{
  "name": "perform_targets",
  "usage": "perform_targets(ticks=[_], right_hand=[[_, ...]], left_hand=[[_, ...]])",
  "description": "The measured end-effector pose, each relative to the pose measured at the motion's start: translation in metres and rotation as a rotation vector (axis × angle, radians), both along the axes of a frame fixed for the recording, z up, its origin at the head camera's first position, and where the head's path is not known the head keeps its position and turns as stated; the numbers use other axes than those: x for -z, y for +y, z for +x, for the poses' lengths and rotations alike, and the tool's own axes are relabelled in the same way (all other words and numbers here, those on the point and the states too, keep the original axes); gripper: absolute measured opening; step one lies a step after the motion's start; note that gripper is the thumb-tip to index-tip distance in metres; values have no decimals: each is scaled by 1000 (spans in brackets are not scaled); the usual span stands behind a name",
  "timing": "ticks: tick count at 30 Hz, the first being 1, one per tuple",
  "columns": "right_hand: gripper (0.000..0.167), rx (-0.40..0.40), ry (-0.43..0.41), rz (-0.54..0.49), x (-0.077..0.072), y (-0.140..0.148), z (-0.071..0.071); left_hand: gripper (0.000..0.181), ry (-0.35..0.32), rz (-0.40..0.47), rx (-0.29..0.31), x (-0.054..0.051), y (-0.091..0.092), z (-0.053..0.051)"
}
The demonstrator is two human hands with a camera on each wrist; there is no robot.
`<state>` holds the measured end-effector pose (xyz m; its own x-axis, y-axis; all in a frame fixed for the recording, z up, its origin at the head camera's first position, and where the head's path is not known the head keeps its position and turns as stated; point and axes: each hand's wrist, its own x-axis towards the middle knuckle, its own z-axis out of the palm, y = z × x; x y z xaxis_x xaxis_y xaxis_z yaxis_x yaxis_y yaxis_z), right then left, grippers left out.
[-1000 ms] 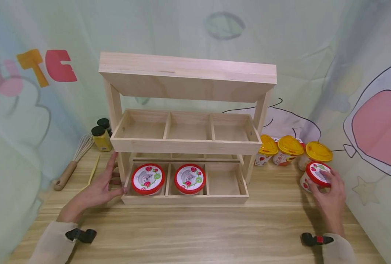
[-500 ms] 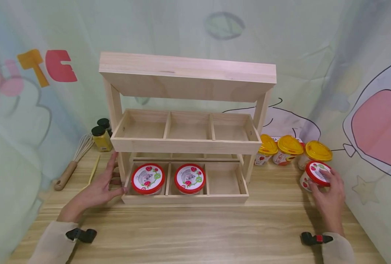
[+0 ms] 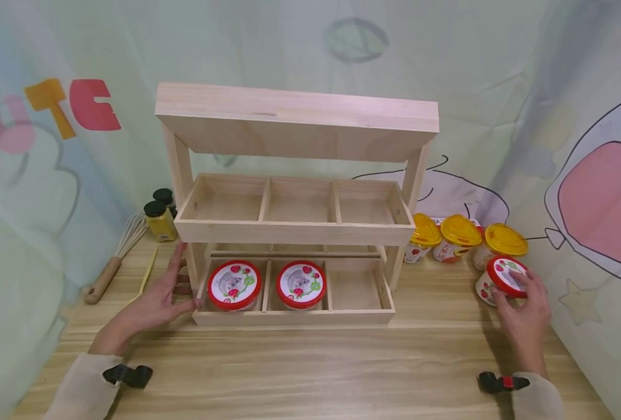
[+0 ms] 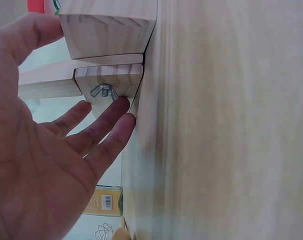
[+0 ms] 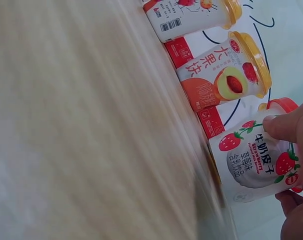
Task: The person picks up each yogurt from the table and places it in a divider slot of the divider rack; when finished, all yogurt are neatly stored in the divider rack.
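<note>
On the right my right hand (image 3: 527, 309) grips a white strawberry yogurt cup (image 5: 251, 162) with a red lid (image 3: 508, 275), thumb on one side and fingers on the other. The cup stands upright at the table's right side, in front of the yellow-lidded cups. My left hand (image 3: 155, 297) is at the left end of a two-tier wooden rack (image 3: 294, 233). In the left wrist view its thumb touches the lower tray's end, and its spread fingers lie by a post with a wing nut (image 4: 105, 91). Two red-lidded cups (image 3: 235, 284) sit in the lower tray's left and middle compartments.
Several yellow-lidded cups (image 3: 458, 231) stand right of the rack. To its left are a whisk (image 3: 113, 262), a thin yellow stick (image 3: 149, 271) and two dark-lidded jars (image 3: 160, 224). Printed curtains (image 3: 300, 41) hang behind the wooden table (image 3: 320, 373).
</note>
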<state>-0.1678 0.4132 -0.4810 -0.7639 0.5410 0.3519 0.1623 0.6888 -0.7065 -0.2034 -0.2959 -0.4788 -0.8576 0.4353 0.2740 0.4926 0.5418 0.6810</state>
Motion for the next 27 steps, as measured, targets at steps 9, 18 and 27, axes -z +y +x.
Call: perform_targets(ticks=[9,18,27], right_hand=[[57,-31,44,13,-7,-7,7],[58,-61,79,-3,-20,-18,11],[60,-94,106,32,-37,-37,18]], left_hand=[[140,12,25,15,0,0,1],[139,8,7,8,1,-1,1],[141,-24,17,4,-2,1,0]])
